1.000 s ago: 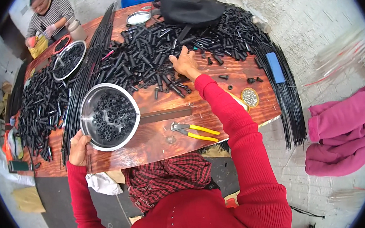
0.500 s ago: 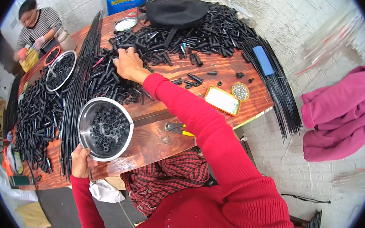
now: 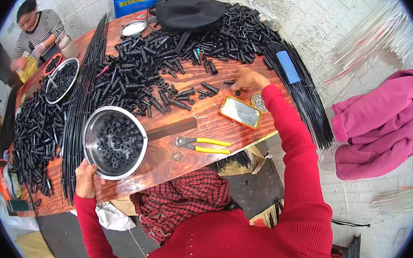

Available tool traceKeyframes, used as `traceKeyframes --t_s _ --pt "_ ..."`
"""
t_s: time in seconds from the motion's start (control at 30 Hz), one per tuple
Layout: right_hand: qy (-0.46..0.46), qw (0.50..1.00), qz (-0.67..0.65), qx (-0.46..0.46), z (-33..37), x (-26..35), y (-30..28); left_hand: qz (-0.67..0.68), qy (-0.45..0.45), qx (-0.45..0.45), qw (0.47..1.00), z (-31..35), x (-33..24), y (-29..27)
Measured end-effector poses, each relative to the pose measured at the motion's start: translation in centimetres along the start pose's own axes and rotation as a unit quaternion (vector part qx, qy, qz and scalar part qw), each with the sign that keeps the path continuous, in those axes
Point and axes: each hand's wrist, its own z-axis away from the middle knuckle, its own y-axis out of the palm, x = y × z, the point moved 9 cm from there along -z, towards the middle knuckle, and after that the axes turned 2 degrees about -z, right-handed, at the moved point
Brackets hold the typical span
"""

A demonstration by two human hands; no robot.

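Observation:
My left hand is closed on the near rim of a steel bowl, thumb on top. Inside the bowl lie many small black ring-shaped pieces. Over the far right of the table my right hand is stretched out, somewhat blurred, fingers apart, and nothing shows in it. Just left of its fingertips lies a short black tube. Nearest to its wrist is a round tin of small metal bits. A yellow-edged tray of thin pale pins sits in front of it.
Yellow-handled pliers lie near the table's front edge. A heap of black tubular parts spreads across the back, under a black bag. Long black rods run left of the bowl. A co-worker sits at the far left.
My right hand has moved from the heap of black parts to the far right of the table. The view has shifted slightly. My left hand keeps hold of the bowl.

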Motion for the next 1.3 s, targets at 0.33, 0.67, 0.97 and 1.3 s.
traceKeyframes --t_s 0.33,0.67,0.97,1.3 --pt "-0.141 0.989 0.012 -0.040 -5.3 14.9 5.9 -0.010 0.003 0.010 1.000 0.6 0.2 0.6" --pt "-0.320 0.939 -0.015 -0.129 -1.0 28.9 8.9 -0.008 -0.003 0.015 1.000 0.4 0.3 0.9" --pt "-0.078 0.962 0.226 0.135 1.8 11.0 4.1 0.028 0.019 0.045 0.998 0.9 -0.2 1.9" --pt "-0.265 0.959 0.081 -0.056 3.6 20.6 12.6 0.001 0.026 0.076 0.997 1.0 1.0 1.6"
